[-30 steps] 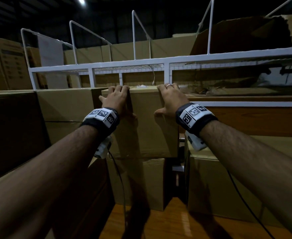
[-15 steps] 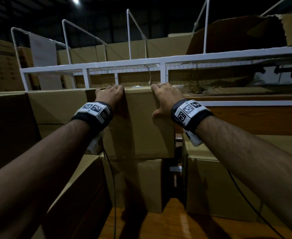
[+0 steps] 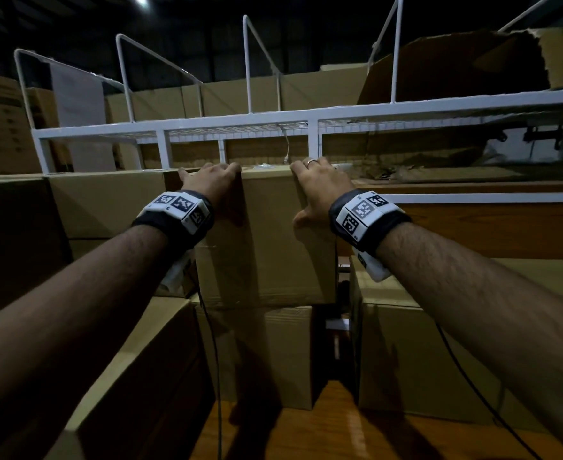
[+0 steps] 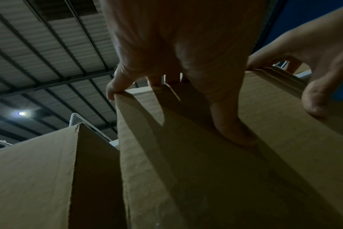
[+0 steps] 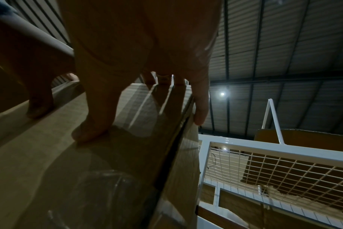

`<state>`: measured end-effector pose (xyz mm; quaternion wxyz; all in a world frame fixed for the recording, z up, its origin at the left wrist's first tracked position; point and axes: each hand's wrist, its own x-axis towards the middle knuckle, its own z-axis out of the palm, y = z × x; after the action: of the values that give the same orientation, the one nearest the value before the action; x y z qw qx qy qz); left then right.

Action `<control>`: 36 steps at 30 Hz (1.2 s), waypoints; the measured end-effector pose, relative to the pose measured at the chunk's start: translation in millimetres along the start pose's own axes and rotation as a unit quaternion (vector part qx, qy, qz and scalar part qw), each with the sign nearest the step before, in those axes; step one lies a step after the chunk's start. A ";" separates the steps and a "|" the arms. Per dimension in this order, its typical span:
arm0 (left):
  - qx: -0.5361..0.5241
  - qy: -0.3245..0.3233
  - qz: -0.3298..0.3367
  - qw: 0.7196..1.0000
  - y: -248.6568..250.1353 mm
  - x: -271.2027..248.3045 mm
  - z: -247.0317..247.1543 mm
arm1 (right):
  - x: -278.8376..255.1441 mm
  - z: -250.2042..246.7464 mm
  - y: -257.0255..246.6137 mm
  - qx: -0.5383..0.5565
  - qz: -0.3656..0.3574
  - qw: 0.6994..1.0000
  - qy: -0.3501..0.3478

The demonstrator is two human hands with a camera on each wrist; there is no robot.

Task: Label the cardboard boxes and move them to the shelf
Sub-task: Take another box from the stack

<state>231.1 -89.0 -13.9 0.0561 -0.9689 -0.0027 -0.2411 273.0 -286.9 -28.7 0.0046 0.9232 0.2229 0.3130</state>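
Observation:
A tall brown cardboard box (image 3: 267, 240) stands on top of another box in the middle of the head view, its top just below the white wire shelf (image 3: 306, 119). My left hand (image 3: 212, 180) hooks its fingers over the box's top left edge, thumb flat on the front face (image 4: 231, 124). My right hand (image 3: 320, 184) grips the top right edge the same way, fingers curled over the top and thumb on the front (image 5: 92, 128). The box's top face is hidden. Clear tape (image 5: 100, 193) runs down the box front.
More cardboard boxes stand left (image 3: 107, 200), below (image 3: 273, 353) and right (image 3: 423, 353). A torn cardboard sheet (image 3: 456, 68) lies on the shelf at the right. White wire dividers (image 3: 253, 61) rise from the shelf. A wooden floor (image 3: 323, 429) shows below. The light is dim.
Both hands stay on the box's top edge. The box and the hands sit slightly further left and higher in view than before, mostly from head movement.

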 end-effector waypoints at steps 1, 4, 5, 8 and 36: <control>0.000 -0.002 -0.001 1.000 0.7 -0.2 -0.7 | -0.3 -0.3 -0.4 0.001 0.001 1.000 0.000; 0.002 -0.007 -0.005 1.000 2.5 -0.6 -2.7 | -0.3 -0.9 -1.5 0.008 0.005 1.000 -0.002; -0.002 -0.006 -0.008 1.000 2.0 0.6 -2.4 | -0.4 -0.8 -1.7 0.009 0.006 1.000 -0.002; -0.015 0.001 -0.007 1.000 -1.0 2.9 0.1 | -0.7 -0.6 -1.6 0.017 0.007 1.000 -0.001; -0.106 0.052 -0.009 0.993 0.3 -11.8 -5.7 | -21.8 -3.5 -4.7 0.149 0.029 0.986 0.068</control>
<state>218.0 -89.7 -14.4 -0.0488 -0.9553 0.0166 -0.2910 253.7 -292.2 -39.1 -0.1572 0.8962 0.2398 0.3387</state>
